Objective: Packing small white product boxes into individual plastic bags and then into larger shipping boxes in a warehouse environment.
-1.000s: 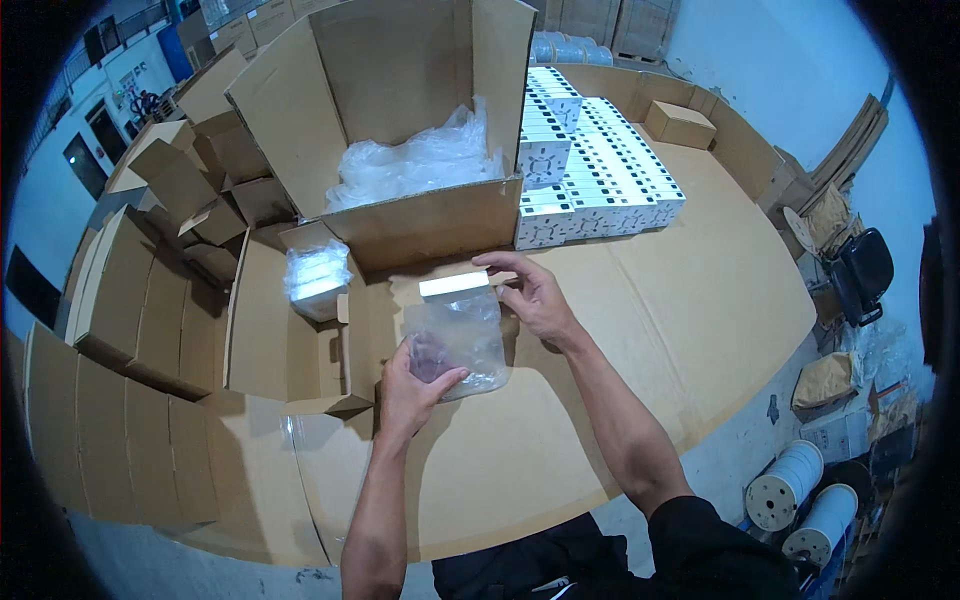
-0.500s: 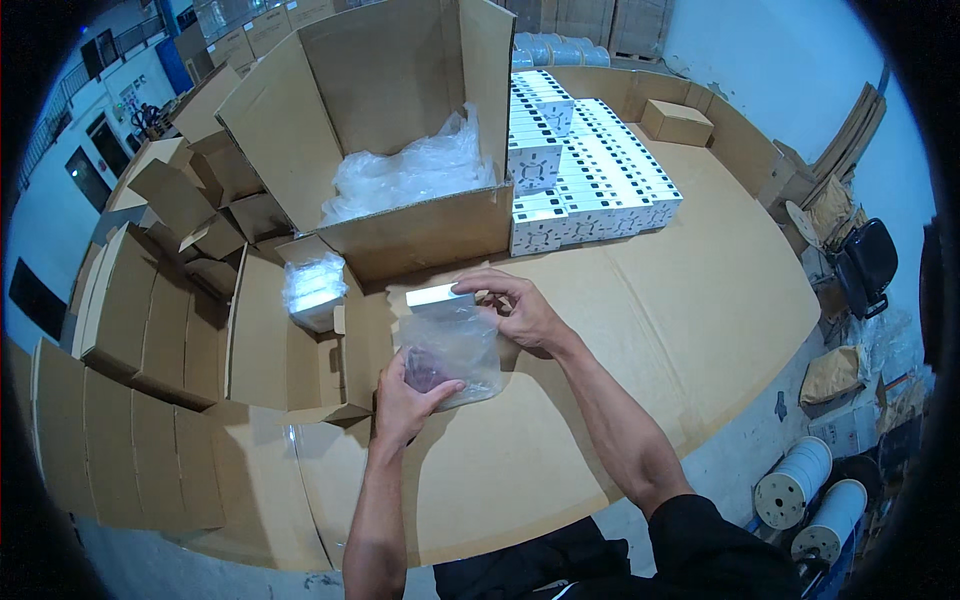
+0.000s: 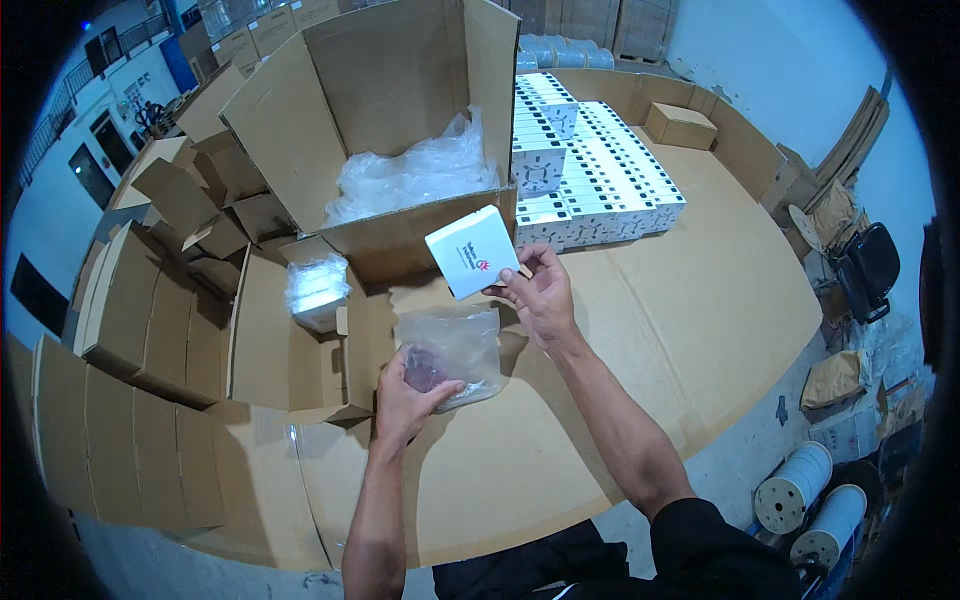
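My right hand (image 3: 545, 298) grips a small flat white box (image 3: 465, 243) by its lower right corner. The box is tilted, with its printed face showing, and hangs above the bag, apart from it. My left hand (image 3: 403, 405) pinches a clear plastic bag (image 3: 462, 345), thumb on top, low over the cardboard tabletop. The thumb and fingers are seen through or against the film there. To the left of the bag stands an open brown carton (image 3: 272, 345) holding several wrapped white boxes (image 3: 318, 292).
Behind my hands a large open carton (image 3: 400, 235) holds a heap of clear plastic bags (image 3: 410, 180). Rows of stacked white boxes (image 3: 610, 180) stand to its right. Folded brown cartons (image 3: 150, 300) crowd the left side, and a small closed carton (image 3: 680, 123) sits far right.
My right hand has lifted the white box up and away from the bag's mouth and turned its printed face into view. The left hand stays in place with the bag.
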### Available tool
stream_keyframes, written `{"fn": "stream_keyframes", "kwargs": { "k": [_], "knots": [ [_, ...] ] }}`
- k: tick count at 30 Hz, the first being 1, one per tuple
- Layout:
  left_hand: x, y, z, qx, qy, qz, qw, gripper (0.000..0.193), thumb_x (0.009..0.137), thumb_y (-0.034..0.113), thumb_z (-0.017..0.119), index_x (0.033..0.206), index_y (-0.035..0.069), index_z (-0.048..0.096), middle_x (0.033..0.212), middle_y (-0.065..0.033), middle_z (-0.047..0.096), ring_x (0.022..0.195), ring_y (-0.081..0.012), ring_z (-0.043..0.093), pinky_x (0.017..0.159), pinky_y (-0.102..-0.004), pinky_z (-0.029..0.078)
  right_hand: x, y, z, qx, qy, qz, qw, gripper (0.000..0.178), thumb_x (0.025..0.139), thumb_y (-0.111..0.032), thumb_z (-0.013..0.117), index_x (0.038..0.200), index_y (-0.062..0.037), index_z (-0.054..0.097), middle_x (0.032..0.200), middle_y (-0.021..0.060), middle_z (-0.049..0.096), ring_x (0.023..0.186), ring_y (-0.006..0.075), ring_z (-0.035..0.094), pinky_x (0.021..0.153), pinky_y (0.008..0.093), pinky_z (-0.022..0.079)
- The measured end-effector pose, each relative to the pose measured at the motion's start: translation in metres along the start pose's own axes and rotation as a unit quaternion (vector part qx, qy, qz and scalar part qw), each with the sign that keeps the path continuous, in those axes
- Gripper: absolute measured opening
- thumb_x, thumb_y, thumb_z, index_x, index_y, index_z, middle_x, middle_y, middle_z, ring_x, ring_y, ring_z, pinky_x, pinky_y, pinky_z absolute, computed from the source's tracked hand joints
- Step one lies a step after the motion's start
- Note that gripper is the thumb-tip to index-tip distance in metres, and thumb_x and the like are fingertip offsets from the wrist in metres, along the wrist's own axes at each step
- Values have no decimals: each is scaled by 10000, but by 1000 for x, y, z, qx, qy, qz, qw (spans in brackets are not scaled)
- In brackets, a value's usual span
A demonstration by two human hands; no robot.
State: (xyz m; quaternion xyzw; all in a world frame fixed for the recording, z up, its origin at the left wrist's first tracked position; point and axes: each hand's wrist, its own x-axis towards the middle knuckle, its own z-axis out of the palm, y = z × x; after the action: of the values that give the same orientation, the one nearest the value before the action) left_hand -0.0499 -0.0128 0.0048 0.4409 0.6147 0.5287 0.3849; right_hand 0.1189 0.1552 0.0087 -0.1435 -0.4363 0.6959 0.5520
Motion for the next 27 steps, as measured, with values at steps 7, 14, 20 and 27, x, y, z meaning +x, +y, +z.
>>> {"fn": "stream_keyframes", "kwargs": {
  "k": [7, 14, 20, 27],
  "knots": [
    [1, -2, 0, 12, 8, 25, 1000, 497, 699, 93, 917, 1070, 17, 595, 935, -34, 676, 843, -121, 649, 761, -288, 547, -2, -3, -1, 78, -9, 24, 997, 282, 916, 57, 655, 1086, -57, 462, 1170, 101, 541, 1093, 244, 634, 898, 466, 615],
    [0, 3, -1, 26, 23, 23, 999, 557, 696, 108, 923, 1143, 3, 607, 992, -56, 696, 888, -136, 666, 808, -303, 552, -4, -6, 4, -90, -51, -28, 994, 257, 896, 50, 699, 1043, -34, 506, 1113, 106, 610, 1051, 164, 629, 923, 327, 572],
    [2, 3, -2, 7, 13, 4, 1000, 614, 678, 89, 927, 1184, -12, 594, 1110, -77, 679, 996, -163, 652, 890, -317, 539, -8, -13, 10, -123, -64, -28, 990, 229, 902, 41, 698, 1023, -29, 516, 1094, 102, 630, 1020, 138, 632, 921, 289, 544],
    [2, -1, 0, 21, 31, 47, 998, 527, 701, 118, 918, 1124, 12, 623, 1018, -55, 702, 913, -135, 669, 841, -319, 549, -9, -13, 8, -135, -71, -5, 988, 237, 903, -52, 737, 1025, -65, 534, 993, 31, 610, 959, 109, 593, 893, 288, 492]
  ]
}}
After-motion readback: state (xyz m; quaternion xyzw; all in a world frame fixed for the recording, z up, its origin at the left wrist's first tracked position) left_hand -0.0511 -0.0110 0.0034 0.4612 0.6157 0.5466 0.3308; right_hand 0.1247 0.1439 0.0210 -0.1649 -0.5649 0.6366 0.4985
